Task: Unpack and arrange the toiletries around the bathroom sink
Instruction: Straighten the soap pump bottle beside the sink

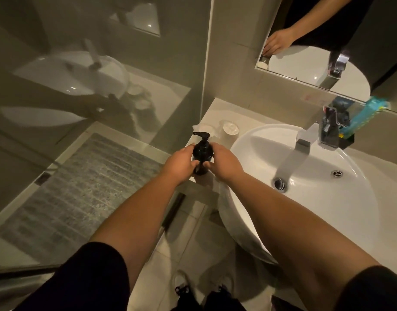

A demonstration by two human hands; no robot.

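A black pump bottle (201,151) stands upright on the pale counter (212,113) just left of the white sink (305,198). My left hand (178,163) grips its left side and my right hand (224,163) grips its right side, so both hide the lower body. The pump head points left. Behind the bottle stand two wrapped cups with white lids (230,129).
A chrome faucet (303,145) rises at the sink's back. A black holder (334,131) with a blue-green packet (368,113) sits behind it, below the mirror (328,41). A glass shower wall (92,86) stands to the left. My shoes show on the tiled floor (193,221).
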